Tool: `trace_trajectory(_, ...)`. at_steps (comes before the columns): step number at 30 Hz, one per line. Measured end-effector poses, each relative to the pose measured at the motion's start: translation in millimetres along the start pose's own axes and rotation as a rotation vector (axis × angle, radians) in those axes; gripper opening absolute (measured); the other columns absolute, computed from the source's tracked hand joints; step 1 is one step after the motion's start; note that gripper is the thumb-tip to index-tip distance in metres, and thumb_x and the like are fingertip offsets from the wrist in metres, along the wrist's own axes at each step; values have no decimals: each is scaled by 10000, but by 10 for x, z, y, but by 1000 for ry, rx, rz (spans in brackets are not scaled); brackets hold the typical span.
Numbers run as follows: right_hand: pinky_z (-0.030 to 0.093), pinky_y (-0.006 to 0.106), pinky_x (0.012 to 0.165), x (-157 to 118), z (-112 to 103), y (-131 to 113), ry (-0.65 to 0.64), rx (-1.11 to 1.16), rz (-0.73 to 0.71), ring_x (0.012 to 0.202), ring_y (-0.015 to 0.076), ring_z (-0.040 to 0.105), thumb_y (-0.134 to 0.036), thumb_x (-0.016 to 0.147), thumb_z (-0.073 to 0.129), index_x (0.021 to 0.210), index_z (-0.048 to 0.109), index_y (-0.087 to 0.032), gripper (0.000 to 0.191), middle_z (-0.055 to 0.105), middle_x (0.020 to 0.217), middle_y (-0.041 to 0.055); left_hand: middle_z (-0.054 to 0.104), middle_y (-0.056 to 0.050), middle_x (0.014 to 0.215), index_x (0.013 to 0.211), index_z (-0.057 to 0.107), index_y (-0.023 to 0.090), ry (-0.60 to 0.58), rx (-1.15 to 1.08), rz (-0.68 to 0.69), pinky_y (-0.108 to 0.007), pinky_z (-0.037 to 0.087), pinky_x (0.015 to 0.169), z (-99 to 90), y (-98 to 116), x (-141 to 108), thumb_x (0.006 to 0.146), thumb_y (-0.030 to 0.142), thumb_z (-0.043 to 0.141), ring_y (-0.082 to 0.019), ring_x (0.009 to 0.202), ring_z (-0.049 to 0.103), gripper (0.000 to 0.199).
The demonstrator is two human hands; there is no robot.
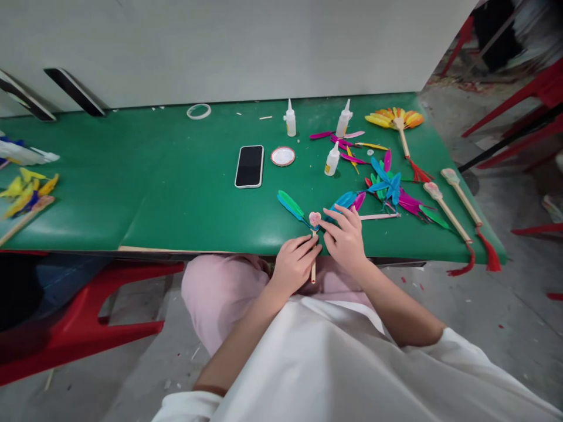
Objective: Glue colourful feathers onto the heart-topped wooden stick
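At the table's front edge, my left hand (295, 262) is closed around a wooden fan handle (314, 271). The handle's pinkish, rounded head (314, 219) points away from me. Green and blue feathers (291, 205) fan out from the head's left side. My right hand (346, 239) is beside the head, its fingers bent over a blue feather (343, 203); the exact contact is partly hidden by the fingers. A magenta feather (359, 202) lies just beyond that hand, and a pale pink strip (379, 217) is to its right.
Glue bottles (332, 159) stand near loose feathers (387, 183). A phone (249, 167) and a round lid (282, 156) lie mid-table. At right are a yellow-orange feather fan (399, 124) and two tasselled handles (448, 212). Yellow feathers (27, 192) lie far left; a red stool (83, 328) stands below.
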State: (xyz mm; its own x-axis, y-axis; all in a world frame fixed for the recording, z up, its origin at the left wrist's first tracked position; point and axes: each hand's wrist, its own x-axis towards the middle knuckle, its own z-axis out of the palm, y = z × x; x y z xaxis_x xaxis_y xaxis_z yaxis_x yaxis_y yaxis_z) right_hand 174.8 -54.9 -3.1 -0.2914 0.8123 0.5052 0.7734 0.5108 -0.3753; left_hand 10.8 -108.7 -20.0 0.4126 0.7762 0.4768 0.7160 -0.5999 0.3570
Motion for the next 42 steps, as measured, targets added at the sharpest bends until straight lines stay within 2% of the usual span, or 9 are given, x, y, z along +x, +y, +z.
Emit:
trace_trajectory(4,443,324,763,-120,-126,-46,-46,60,197,803,191,584,-265,858,405,920,667,-214,274,664,839,78,600,-84,1154,1118,580,188,84,-104,-57,-385,435,913,35,145,-31,833,100,463,-204,1097,495,321)
trace_trajectory(9,276,257,484,-258,-321,-229,-474,-98,307,480,126,512,-539,821,438,575,576,-203,439,588,522,16,629,-44,842,858,624,184,359,-357,-368,-293,479,759,27,325,-158,814,81,439,-146,822,576,216)
trace_trajectory(12,192,259,466,-242,-369,-303,-592,-191,214,474,127,526,-509,812,479,608,582,-195,389,621,546,19,633,-25,771,789,614,171,266,-546,-635,-243,475,676,7,371,-188,829,139,436,-128,724,590,186)
trace_trajectory(16,182,264,466,-251,-319,-332,-523,-183,112,477,115,533,-367,825,502,594,569,-191,298,626,546,10,674,-34,761,748,642,154,26,-734,-927,-246,481,684,-33,382,-111,836,293,481,-153,729,620,230)
trace_trajectory(20,259,246,485,-384,-220,-391,-275,-18,28,478,89,528,-319,842,490,570,554,-186,310,600,518,-13,694,-46,802,867,642,147,113,-926,-1058,-253,499,665,-138,397,37,794,399,556,-171,742,647,277)
trace_trajectory(23,314,229,501,-455,-184,-445,-106,127,-61,482,83,521,-282,830,529,615,576,-174,245,594,519,-15,703,-54,833,898,604,146,364,-1105,-1058,-266,521,684,-261,430,158,757,387,619,-171,749,666,279)
trace_trajectory(27,363,221,500,-376,-245,-459,-120,371,-78,500,88,502,-313,786,602,704,600,-174,162,587,558,-10,706,-57,788,772,612,136,557,-1089,-1013,-260,535,658,-436,503,261,743,367,651,-160,681,671,236)
trace_trajectory(34,496,281,664,-44,-359,-542,-110,1123,277,801,144,592,-306,757,635,999,590,-283,248,618,964,17,701,-26,809,868,654,177,478,-795,-819,-235,529,667,-555,564,159,760,323,646,-147,703,653,181)
trace_trajectory(42,495,379,787,75,-349,-733,-100,1378,311,875,182,589,-238,744,650,876,645,-242,132,605,863,24,685,-22,861,923,641,187,470,-678,-601,-235,501,756,-590,578,121,825,284,570,-146,806,636,155)
